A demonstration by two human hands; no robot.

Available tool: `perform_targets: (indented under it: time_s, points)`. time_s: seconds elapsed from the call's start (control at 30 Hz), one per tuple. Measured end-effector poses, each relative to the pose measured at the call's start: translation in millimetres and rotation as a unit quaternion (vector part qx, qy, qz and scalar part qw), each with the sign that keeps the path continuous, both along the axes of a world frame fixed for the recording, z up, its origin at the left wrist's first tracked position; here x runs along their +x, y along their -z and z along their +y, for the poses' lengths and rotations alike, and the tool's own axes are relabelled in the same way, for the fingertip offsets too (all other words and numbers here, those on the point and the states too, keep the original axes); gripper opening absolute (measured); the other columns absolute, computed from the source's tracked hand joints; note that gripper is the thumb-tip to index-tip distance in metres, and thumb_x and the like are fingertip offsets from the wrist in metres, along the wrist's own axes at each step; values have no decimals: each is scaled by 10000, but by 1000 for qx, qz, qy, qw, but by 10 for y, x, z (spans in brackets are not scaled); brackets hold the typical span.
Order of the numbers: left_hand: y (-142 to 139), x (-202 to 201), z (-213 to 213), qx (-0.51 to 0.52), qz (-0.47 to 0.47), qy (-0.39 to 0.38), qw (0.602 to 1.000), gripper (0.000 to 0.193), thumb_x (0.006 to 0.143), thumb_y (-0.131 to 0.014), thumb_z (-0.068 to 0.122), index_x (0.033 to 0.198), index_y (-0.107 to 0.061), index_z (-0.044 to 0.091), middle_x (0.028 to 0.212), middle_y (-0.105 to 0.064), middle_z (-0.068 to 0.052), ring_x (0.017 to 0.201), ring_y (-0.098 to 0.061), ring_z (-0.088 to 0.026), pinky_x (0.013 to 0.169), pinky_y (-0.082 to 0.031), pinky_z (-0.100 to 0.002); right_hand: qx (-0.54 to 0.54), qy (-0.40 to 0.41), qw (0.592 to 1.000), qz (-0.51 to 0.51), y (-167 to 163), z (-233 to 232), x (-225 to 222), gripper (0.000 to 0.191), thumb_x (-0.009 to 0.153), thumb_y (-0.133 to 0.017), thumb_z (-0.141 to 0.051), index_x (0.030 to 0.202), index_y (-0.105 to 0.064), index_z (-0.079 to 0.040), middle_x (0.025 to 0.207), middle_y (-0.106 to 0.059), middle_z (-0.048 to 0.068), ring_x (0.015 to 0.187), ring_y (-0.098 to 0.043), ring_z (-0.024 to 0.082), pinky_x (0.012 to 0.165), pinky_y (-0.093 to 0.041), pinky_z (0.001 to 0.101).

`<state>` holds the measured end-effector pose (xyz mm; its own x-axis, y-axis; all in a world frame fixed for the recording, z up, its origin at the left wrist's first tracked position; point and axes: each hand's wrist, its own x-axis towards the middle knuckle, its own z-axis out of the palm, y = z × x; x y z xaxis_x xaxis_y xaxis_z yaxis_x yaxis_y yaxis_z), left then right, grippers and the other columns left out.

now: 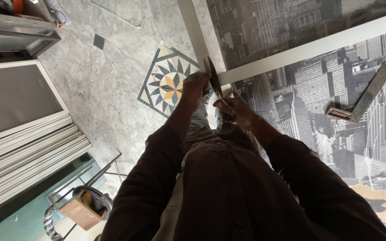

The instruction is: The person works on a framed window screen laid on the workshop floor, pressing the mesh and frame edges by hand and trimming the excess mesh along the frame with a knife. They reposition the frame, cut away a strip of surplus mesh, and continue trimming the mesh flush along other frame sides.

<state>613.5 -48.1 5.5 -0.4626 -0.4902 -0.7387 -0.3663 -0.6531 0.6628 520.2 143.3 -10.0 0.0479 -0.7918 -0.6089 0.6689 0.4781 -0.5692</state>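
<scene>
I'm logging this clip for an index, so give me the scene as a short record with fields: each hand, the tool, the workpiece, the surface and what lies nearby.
left hand: grips the flat tool at the frame corner
right hand: grips the tool's lower end
tool: dark flat blade, set against the corner joint
workpiece: pale metal frame, two bars meeting at a corner
surface: table with a black-and-white city print
nearby: try square lying on the table to the right
floor: grey marble with a star inlay
</scene>
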Motion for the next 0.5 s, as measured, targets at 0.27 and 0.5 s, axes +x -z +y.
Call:
perform_targets:
  time_s: [0.27,0.5]
  points:
    - [-46,-26,3,-5,-24,0,1000,232,917,-725,233,757,-611,110,627,-530,42,549,-518,-79,573,-513,-276,-2,13,995,97,67,1,72,481,952,-687,-519,949,-709,-39,665,-598,-13,570,-533,55,523,-426,252]
    - [8,-8,-12,7,0,-2,1000,198,919,-710,227,781,-641,105,643,-545,31,573,-547,-85,630,-545,-289,2,9,989,149,5,-1,51,424,941,-729,-448,876,-718,-29,649,-609,-21,560,-541,47,505,-429,246]
